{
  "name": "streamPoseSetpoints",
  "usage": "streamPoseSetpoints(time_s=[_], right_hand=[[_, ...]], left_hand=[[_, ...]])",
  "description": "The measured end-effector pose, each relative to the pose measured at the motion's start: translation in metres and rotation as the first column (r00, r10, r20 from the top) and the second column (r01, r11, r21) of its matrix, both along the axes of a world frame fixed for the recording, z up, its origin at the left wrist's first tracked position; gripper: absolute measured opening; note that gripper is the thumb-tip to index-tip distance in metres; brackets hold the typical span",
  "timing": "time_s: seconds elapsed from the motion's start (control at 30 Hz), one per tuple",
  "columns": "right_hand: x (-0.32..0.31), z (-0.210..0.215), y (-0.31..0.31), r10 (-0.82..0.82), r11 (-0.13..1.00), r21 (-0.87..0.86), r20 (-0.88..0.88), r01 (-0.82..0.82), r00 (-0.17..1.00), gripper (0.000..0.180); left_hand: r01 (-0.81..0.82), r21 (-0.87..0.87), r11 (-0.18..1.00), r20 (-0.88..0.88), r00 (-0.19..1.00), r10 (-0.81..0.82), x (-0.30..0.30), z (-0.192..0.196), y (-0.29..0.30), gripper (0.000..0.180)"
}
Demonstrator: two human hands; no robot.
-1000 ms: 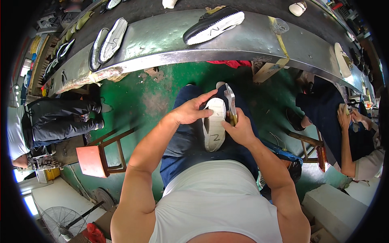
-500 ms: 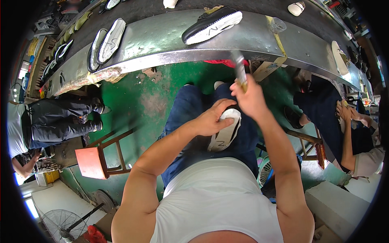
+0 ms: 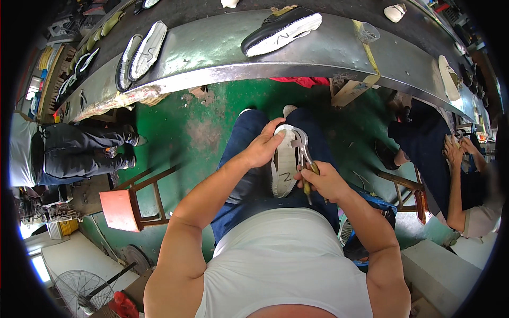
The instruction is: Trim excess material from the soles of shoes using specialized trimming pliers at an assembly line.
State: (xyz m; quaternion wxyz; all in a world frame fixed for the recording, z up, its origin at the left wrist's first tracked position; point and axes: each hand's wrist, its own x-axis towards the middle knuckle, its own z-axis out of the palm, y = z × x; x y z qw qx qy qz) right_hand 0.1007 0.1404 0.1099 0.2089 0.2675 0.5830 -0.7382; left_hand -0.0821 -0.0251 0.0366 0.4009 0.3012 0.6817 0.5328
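A shoe [image 3: 283,168] rests on my lap, its whitish underside up with a dark pen mark near the heel. My left hand [image 3: 263,146] grips its left edge by the toe, thumb pressed on the sole and fingers round the side. In my right hand [image 3: 324,181] is a pair of lasting pincers [image 3: 303,146], with metal jaws and yellowish handles. The jaws touch or lie over the shoe's upper right edge near the toe; whether they pinch the material I cannot tell. My right fingers wrap round the handles.
A long metal-edged bench [image 3: 212,71] curves across in front. On it lie a black shoe [image 3: 281,32], two pale-soled shoes [image 3: 148,50] and a clear cup [image 3: 368,33]. A red-topped stool [image 3: 121,210] stands left, a fan [image 3: 82,291] lower left. People work on both sides.
My right hand has come down from above the toe, where the pincers were raised and blurred, to the shoe's right side. My left hand has shifted left, off the middle of the toe.
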Motion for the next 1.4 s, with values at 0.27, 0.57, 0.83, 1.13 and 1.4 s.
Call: streamPoseSetpoints(time_s=[0.27, 0.57, 0.83, 1.13, 1.4], right_hand=[[-0.004, 0.01, -0.003, -0.106, 0.983, -0.151, -0.032, 0.1, 0.994, 0.024], [-0.018, 0.075, 0.099, -0.768, 0.611, -0.616, -0.307, 0.498, 0.562, 0.024], [0.013, 0.024, 0.029, 0.036, 0.991, 0.13, -0.019, -0.033, 0.999, 0.024], [-0.018, 0.012, 0.022, 0.119, 0.985, 0.129, -0.029, -0.115, 0.992, 0.02], [-0.026, -0.028, 0.012, 0.222, 0.848, 0.497, -0.023, -0.181, 0.975, 0.021]], left_hand=[[-0.02, 0.09, 0.996, 0.162, 0.987, 0.006, 0.002, -0.002, 0.0, 0.051], [-0.038, -0.057, 0.998, 0.179, 0.983, 0.048, 0.01, 0.01, -0.003, 0.052], [-0.192, -0.014, 0.981, 0.359, 0.915, 0.184, 0.01, 0.008, 0.008, 0.047], [-0.092, -0.066, 0.994, -0.111, 0.99, 0.084, 0.015, 0.002, 0.01, 0.053], [-0.065, -0.044, 0.997, 0.086, 0.994, 0.069, -0.004, -0.013, 0.006, 0.046]])
